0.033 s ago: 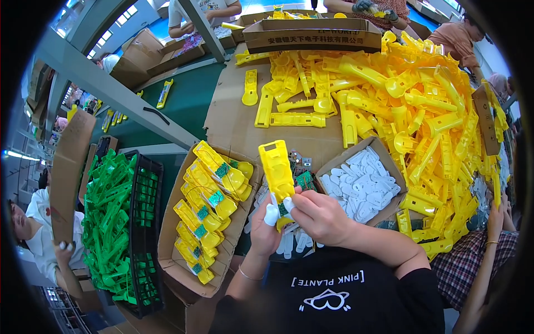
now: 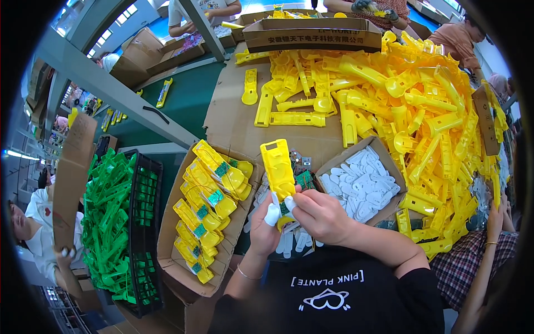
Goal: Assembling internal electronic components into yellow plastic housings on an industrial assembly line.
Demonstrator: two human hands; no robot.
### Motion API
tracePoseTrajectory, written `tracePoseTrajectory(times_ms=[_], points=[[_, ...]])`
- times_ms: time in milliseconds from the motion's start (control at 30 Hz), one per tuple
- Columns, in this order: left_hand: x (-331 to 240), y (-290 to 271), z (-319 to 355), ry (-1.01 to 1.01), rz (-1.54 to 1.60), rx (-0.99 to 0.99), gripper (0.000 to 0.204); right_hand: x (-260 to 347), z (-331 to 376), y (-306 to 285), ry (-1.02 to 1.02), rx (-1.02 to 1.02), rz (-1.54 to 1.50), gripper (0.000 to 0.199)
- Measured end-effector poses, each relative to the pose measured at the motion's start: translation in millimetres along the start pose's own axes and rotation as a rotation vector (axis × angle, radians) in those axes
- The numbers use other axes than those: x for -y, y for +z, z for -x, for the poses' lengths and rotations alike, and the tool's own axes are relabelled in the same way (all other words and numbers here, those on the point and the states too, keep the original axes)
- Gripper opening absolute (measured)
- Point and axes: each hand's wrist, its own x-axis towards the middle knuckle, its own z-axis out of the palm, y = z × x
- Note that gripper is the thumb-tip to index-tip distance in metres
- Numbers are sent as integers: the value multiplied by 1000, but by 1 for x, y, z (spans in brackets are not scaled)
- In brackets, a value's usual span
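Both my hands are on one long yellow plastic housing (image 2: pixel 278 164), held tilted in front of my chest. My left hand (image 2: pixel 265 225), with a white fingertip cover on its thumb, grips the lower end from the left. My right hand (image 2: pixel 321 216) pinches the same end, also with a white-covered fingertip. Between the fingers a small green circuit board (image 2: pixel 284 208) shows partly; its fit against the housing is hidden. Left of my hands stands a cardboard tray (image 2: pixel 167 245) of yellow housings with green boards and thin wires. A box (image 2: pixel 396 167) of white plastic pieces (image 2: pixel 361 183) lies just right.
A large heap of yellow housings (image 2: pixel 411 106) covers the right and far table. At left stands a black crate (image 2: pixel 146 222) of green plastic parts (image 2: pixel 108 222). A grey metal post (image 2: pixel 117 83) slants across the far left. Co-workers sit around; one at left holds cardboard (image 2: pixel 72 178).
The yellow housing has shifted very slightly in my hands, which keep their grip. At the left, the co-worker's cardboard has moved a little to the right.
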Motion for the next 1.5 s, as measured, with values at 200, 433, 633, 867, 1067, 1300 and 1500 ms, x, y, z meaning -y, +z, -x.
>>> tracePoseTrajectory(times_ms=[200, 433, 633, 867, 1067, 1300, 1500], points=[[12, -2, -1, 114, -267, -20, 46, -1, 4, 0, 51, -102, -25, 21], [1, 13, 5, 142, -57, 8, 39, -11, 6, -12, 645, -114, -1000, 29], [3, 13, 11, 230, -272, -57, 41, -3, 12, -8, 714, -79, -1191, 25], [9, 10, 5, 273, -356, -88, 39, -2, 14, -1, 754, -114, -1224, 26], [-4, 17, -4, 165, -119, -25, 40, -27, 1, -7, 851, 102, -1510, 39], [-26, -12, -25, 154, -179, 58, 45, -13, 32, -7, 849, 743, -1331, 23], [-51, -12, -28, 379, -1545, 6, 61, -45, 5, -53, 414, 689, -827, 17]])
